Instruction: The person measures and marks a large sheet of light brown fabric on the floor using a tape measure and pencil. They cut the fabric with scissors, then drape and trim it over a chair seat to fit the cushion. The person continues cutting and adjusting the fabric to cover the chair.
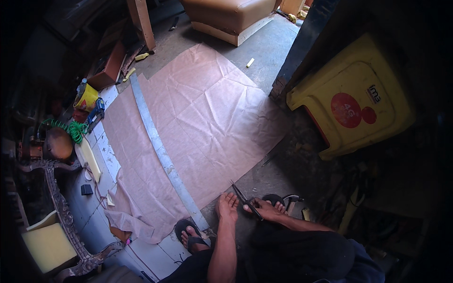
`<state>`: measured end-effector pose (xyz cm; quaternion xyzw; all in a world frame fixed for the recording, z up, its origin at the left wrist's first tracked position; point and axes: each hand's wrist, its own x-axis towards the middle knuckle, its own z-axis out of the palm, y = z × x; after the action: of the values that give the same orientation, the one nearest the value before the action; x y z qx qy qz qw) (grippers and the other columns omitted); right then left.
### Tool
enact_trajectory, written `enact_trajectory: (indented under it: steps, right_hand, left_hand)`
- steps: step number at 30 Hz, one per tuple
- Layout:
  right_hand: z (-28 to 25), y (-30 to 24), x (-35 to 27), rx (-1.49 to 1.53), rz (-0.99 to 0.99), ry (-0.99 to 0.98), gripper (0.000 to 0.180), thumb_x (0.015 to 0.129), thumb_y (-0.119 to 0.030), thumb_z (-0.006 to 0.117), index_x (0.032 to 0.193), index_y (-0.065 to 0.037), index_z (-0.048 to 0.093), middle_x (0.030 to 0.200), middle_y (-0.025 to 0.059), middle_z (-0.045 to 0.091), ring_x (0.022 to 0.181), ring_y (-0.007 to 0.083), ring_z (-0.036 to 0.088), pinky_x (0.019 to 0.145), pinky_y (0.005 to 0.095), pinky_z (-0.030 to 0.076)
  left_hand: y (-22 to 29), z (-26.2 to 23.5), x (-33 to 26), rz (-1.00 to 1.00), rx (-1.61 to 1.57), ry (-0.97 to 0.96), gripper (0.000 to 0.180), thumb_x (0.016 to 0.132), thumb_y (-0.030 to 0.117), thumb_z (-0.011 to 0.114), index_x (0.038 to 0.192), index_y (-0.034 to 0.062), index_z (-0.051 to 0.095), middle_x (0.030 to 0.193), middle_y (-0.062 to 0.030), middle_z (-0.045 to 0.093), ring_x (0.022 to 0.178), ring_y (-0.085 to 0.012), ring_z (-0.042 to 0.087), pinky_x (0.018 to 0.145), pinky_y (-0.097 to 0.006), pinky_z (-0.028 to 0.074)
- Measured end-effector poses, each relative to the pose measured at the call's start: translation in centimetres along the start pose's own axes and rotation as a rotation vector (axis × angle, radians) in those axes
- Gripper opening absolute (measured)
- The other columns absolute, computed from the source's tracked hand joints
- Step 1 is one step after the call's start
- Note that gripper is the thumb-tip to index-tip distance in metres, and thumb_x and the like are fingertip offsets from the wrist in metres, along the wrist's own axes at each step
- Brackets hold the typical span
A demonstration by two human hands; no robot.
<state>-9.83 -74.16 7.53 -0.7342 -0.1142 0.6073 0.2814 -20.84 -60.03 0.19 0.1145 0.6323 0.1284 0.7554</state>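
Note:
A large pinkish-beige cloth (207,113) lies spread flat on the concrete floor. A long grey metal straightedge (160,151) lies across it, from the far left down to its near edge. My right hand (262,208) grips dark scissors (241,194) just off the cloth's near edge, with the blades pointing up and left toward the cloth. My left hand (227,205) rests flat on the floor beside the scissors, at the cloth's near edge, and holds nothing. My sandalled left foot (189,234) stands by the straightedge's near end.
A tipped yellow plastic stool (354,94) lies at the right behind a dark post (302,42). A brown upholstered seat (226,16) stands at the far end. At the left are a carved wooden chair frame (61,207) with yellow foam, a green coiled hose (75,129) and a yellow container (86,96).

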Motion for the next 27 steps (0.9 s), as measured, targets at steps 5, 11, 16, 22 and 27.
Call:
enact_trajectory:
  steps: [5,11,16,22,27]
  right_hand:
    - [-0.3,-0.7,0.6,0.001,0.025,-0.062,0.082,0.082,-0.079,0.063,0.117,-0.005,0.058,0.1,0.0127,0.062,0.1,0.0283,0.06,0.092,0.0402,0.044]
    - [0.3,-1.2,1.3,-0.036,-0.027,-0.028,0.079,0.082,-0.075,0.068,0.116,-0.004,0.058,0.091,0.0094,0.061,0.089,0.0229,0.059,0.081,0.0369,0.047]
    - [1.1,-0.5,2.0,0.03,-0.019,-0.027,0.074,0.083,-0.069,0.072,0.113,-0.002,0.057,0.09,0.0095,0.062,0.085,0.0216,0.06,0.076,0.0355,0.047]
    - [1.8,0.8,2.3,-0.018,-0.107,0.023,0.071,0.087,-0.066,0.07,0.108,0.001,0.057,0.088,0.0118,0.062,0.083,0.0219,0.06,0.074,0.0367,0.048]
    - [2.0,-0.1,3.0,0.007,-0.134,0.049,0.07,0.087,-0.064,0.071,0.107,0.001,0.057,0.087,0.0127,0.062,0.081,0.0217,0.059,0.072,0.0365,0.048]
  left_hand:
    - [0.2,0.9,-0.6,0.011,-0.104,-0.012,0.057,0.101,0.043,0.061,0.135,-0.0009,0.049,0.13,-0.0169,0.064,0.114,-0.029,0.063,0.098,-0.041,0.047]
    - [0.7,3.0,-0.3,0.062,-0.144,-0.004,0.052,0.101,0.034,0.064,0.137,-0.0002,0.047,0.127,-0.0179,0.063,0.117,-0.0312,0.063,0.098,-0.048,0.051]
    - [0.4,2.9,-0.7,0.079,-0.215,0.018,0.047,0.1,0.021,0.067,0.133,-0.0045,0.045,0.122,-0.0217,0.062,0.112,-0.0324,0.066,0.089,-0.046,0.06]
    - [0.3,2.7,-0.3,0.076,-0.205,0.022,0.047,0.1,0.02,0.067,0.13,-0.0086,0.045,0.12,-0.0217,0.062,0.111,-0.0328,0.067,0.092,-0.048,0.06]
    - [0.1,2.1,0.0,0.061,-0.157,-0.025,0.041,0.1,0.02,0.067,0.125,-0.0083,0.052,0.115,-0.0196,0.064,0.104,-0.0301,0.069,0.088,-0.046,0.061]
